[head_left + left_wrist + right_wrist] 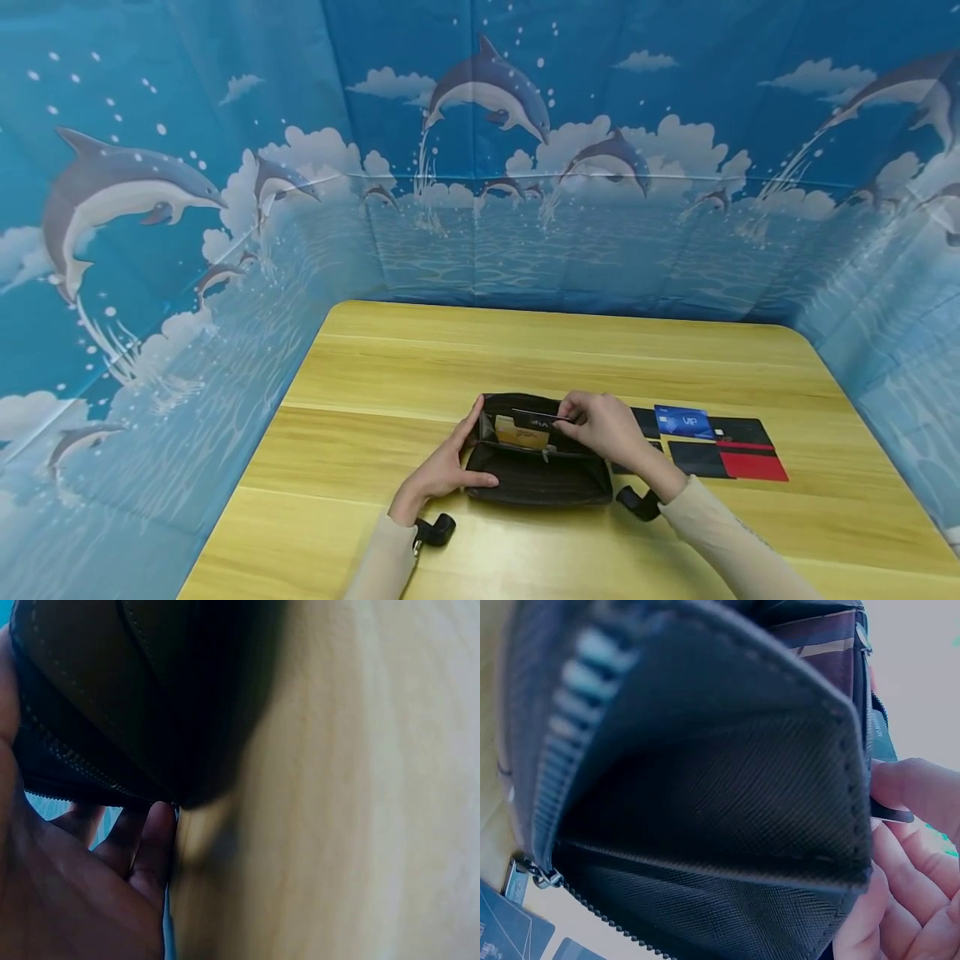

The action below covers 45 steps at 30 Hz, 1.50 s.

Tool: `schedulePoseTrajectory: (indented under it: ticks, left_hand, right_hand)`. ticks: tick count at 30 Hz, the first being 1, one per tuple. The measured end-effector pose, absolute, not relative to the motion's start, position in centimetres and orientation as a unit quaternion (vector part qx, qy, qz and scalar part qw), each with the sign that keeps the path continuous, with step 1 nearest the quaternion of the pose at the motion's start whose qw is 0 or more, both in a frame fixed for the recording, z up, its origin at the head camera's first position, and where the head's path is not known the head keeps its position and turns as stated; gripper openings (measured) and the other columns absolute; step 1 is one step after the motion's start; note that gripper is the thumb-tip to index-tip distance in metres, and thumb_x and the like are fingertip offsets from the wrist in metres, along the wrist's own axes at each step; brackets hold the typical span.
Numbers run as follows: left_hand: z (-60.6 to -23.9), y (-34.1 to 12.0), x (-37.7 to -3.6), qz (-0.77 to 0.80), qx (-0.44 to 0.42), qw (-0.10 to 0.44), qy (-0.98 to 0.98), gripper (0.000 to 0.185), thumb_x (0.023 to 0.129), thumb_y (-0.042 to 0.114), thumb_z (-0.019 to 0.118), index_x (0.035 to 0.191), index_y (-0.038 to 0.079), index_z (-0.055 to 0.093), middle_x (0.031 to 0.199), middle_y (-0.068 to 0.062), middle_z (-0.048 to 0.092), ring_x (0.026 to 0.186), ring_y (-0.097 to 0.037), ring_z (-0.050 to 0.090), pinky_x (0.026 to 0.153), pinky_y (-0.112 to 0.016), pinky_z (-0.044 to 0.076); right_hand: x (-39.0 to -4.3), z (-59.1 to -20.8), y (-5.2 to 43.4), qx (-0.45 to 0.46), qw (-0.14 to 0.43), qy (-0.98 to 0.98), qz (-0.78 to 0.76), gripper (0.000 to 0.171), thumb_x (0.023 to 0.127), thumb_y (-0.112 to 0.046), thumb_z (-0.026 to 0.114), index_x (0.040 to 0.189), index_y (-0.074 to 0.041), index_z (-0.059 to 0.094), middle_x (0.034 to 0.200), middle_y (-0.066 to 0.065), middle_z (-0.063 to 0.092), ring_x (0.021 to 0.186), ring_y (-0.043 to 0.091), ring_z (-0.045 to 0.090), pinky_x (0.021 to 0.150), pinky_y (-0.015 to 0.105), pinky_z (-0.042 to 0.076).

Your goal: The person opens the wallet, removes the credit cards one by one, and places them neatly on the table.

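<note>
Right hand (611, 429) pinches dark card (536, 417); blue card (683, 422) reads "VIP"

A staged recording booth rather than a lived-in room is showing here: a blue backdrop (480, 167) printed with dolphins, clouds and sea is wrapping around three sides of a bare wooden table (525, 350), closing off everything beyond it from view.
</note>
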<state>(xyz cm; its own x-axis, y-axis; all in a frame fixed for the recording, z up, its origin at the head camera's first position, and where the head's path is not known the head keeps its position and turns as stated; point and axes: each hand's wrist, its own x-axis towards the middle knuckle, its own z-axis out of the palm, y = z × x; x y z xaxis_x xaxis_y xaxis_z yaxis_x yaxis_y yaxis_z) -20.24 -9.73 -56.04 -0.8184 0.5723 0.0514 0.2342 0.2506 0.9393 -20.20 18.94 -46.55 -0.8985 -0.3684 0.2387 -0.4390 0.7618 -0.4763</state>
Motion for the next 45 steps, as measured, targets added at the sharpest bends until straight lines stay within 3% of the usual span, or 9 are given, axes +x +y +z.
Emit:
schedulePoseTrajectory:
  ticks: [6, 17, 30, 36, 40, 45]
  left_hand:
    - [-56.2, -9.8, -20.1, 0.556, 0.257, 0.154, 0.775, 0.114, 0.076, 0.033, 0.081, 0.15, 0.043, -0.003, 0.157, 0.004, -0.001, 0.141, -0.028, 0.003, 0.105, -0.06, 0.016]
    - [-56.2, -9.8, -20.2, 0.556, 0.26, 0.149, 0.775, 0.113, 0.076, 0.034, 0.081, 0.151, 0.043, -0.004, 0.157, 0.003, 0.0, 0.141, -0.029, 0.004, 0.105, -0.06, 0.017]
    - [-56.3, -9.7, -20.2, 0.561, 0.267, 0.14, 0.771, 0.114, 0.076, 0.029, 0.082, 0.152, 0.04, -0.003, 0.157, 0.003, 0.0, 0.142, -0.026, 0.005, 0.107, -0.056, 0.018]
    - [-56.1, -9.6, -20.2, 0.562, 0.266, 0.144, 0.77, 0.114, 0.076, 0.03, 0.082, 0.151, 0.04, -0.003, 0.157, 0.003, 0.0, 0.142, -0.024, 0.005, 0.107, -0.054, 0.019]
    - [-56.1, -9.7, -20.2, 0.562, 0.266, 0.143, 0.77, 0.113, 0.076, 0.03, 0.082, 0.151, 0.041, -0.003, 0.157, 0.003, 0.001, 0.142, -0.024, 0.006, 0.107, -0.055, 0.018]
    - [-56.0, -9.7, -20.2, 0.561, 0.269, 0.141, 0.77, 0.113, 0.076, 0.032, 0.081, 0.152, 0.04, -0.003, 0.158, 0.002, 0.001, 0.141, -0.026, 0.006, 0.106, -0.057, 0.018]
  right_hand:
    - [-20.2, -46.5, 18.8, 0.196, 0.043, -0.937, 0.287, 0.005, 0.084, -0.021, 0.074, 0.082, -0.019, 0.069, 0.073, -0.011, 0.062, 0.063, 0.003, 0.057, 0.056, 0.028, 0.047]
    - [-20.3, -46.4, 19.0, 0.183, 0.02, -0.92, 0.346, 0.005, 0.086, -0.023, 0.072, 0.088, -0.019, 0.073, 0.075, -0.012, 0.062, 0.065, 0.005, 0.058, 0.058, 0.028, 0.048]
    - [-20.3, -46.5, 19.4, 0.166, 0.007, -0.9, 0.403, 0.013, 0.088, -0.027, 0.07, 0.095, -0.017, 0.073, 0.079, -0.009, 0.063, 0.066, 0.009, 0.058, 0.058, 0.029, 0.047]
    - [-20.4, -46.4, 19.6, 0.129, -0.024, -0.881, 0.455, 0.019, 0.088, -0.03, 0.069, 0.098, -0.014, 0.072, 0.075, -0.003, 0.064, 0.057, 0.021, 0.057, 0.051, 0.037, 0.049]
    - [-20.4, -46.2, 19.7, 0.113, -0.04, -0.862, 0.492, 0.023, 0.088, -0.028, 0.07, 0.1, -0.008, 0.071, 0.076, 0.001, 0.066, 0.058, 0.03, 0.06, 0.056, 0.045, 0.052]
    - [-20.4, -46.1, 19.9, 0.102, -0.052, -0.846, 0.52, 0.031, 0.088, -0.029, 0.069, 0.104, -0.002, 0.069, 0.083, 0.005, 0.068, 0.063, 0.036, 0.062, 0.061, 0.045, 0.053]
